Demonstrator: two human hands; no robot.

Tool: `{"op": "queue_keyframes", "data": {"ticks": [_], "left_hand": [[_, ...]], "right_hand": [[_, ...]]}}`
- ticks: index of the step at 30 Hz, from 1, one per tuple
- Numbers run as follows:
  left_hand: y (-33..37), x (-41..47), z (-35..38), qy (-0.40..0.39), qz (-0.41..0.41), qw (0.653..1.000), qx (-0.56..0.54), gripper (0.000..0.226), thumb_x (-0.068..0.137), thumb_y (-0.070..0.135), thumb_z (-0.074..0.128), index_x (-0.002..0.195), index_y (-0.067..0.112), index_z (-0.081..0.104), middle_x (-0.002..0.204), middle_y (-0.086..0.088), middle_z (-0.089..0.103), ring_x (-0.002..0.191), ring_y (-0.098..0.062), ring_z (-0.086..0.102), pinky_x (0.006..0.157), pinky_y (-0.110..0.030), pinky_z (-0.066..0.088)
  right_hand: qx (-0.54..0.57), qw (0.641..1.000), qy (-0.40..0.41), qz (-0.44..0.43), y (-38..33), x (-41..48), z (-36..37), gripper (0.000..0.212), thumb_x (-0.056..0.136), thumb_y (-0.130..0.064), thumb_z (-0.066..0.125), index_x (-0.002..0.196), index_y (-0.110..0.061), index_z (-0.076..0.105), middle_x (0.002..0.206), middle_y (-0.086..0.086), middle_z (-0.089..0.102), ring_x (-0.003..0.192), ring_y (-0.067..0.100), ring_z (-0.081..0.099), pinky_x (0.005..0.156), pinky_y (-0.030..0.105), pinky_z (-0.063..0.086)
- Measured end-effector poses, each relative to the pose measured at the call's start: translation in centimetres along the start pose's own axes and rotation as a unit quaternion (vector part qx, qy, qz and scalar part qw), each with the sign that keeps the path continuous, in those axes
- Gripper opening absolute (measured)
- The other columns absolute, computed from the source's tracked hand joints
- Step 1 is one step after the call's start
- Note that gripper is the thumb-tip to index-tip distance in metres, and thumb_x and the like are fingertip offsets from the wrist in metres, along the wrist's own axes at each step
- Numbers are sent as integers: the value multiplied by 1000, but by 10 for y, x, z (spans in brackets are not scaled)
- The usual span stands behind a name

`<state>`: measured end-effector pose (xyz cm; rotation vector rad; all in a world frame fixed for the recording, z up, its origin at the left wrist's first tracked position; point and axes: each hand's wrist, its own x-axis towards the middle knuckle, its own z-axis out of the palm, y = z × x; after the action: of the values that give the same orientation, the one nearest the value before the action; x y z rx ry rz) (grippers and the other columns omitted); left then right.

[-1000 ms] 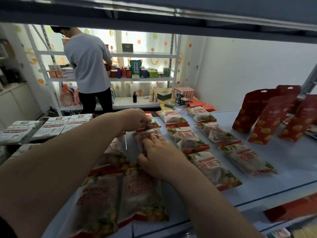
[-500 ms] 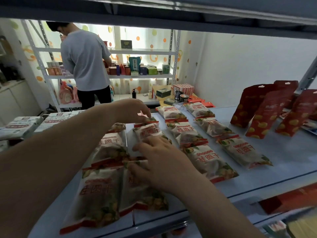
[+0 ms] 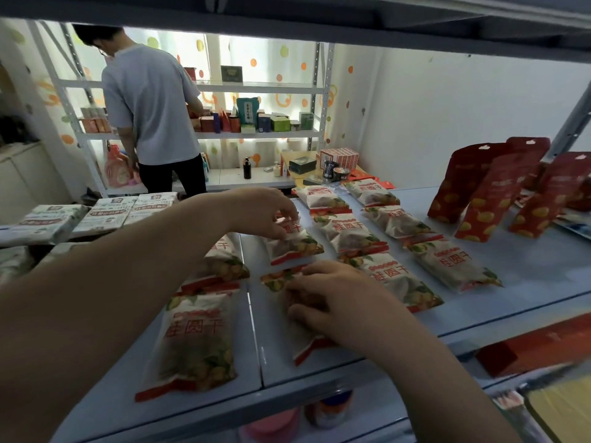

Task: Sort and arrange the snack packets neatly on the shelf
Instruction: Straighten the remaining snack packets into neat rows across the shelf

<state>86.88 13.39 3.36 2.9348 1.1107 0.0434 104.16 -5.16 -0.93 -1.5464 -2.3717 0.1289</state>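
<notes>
**Squaring up the second column**

Head view. Pinches far packet (image 3: 295, 243) at its far end with left hand (image 3: 265, 215), likely to tug it into line. Presses on near packet (image 3: 277, 279) with right hand (image 3: 335, 302), nothing grasped, likely to pin it. Both on shelf (image 3: 527, 266), second column from left, lengthwise near-to-far, red seals nearward.

About ten white packets (image 3: 349, 232), two hands (image 3: 339, 302)
</notes>
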Motion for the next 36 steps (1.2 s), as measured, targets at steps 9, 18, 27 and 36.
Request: {"op": "queue_keyframes", "data": {"ticks": [9, 18, 27, 36], "left_hand": [[14, -5, 5, 7, 1, 1000, 20, 37, 88, 33, 63, 125, 29, 63, 105, 9, 58, 88, -8, 50, 81, -29, 45], [101, -41, -9, 101, -140, 983, 65, 35, 97, 40, 39, 126, 31, 57, 126, 6, 59, 104, -13, 57, 82, -36, 52], [193, -87, 66, 162, -286, 944, -31, 64, 85, 70, 34, 141, 39, 43, 142, 7, 44, 127, -18, 41, 102, -36, 41], [203, -85, 81, 174, -330, 927, -37, 76, 77, 77, 31, 142, 41, 43, 148, 13, 37, 137, -15, 30, 109, -37, 33]], "right_hand": [[-5, 999, 47, 19, 3, 2, 8, 34, 97, -46, 49, 125, -34, 63, 126, -9, 58, 110, 14, 54, 89, 26, 44], [22, 993, 112, -15, 48, -25, -12, 49, 98, -52, 33, 131, -29, 60, 135, -7, 54, 129, 13, 44, 101, 35, 45], [-17, 998, 56, 24, 112, -60, -10, 61, 87, -67, 32, 140, -40, 44, 152, -11, 36, 141, 16, 28, 110, 41, 35], [-3, 993, 112, 18, 115, -59, 4, 59, 86, -62, 38, 132, -30, 57, 143, -3, 49, 131, 19, 42, 104, 37, 41]]}}
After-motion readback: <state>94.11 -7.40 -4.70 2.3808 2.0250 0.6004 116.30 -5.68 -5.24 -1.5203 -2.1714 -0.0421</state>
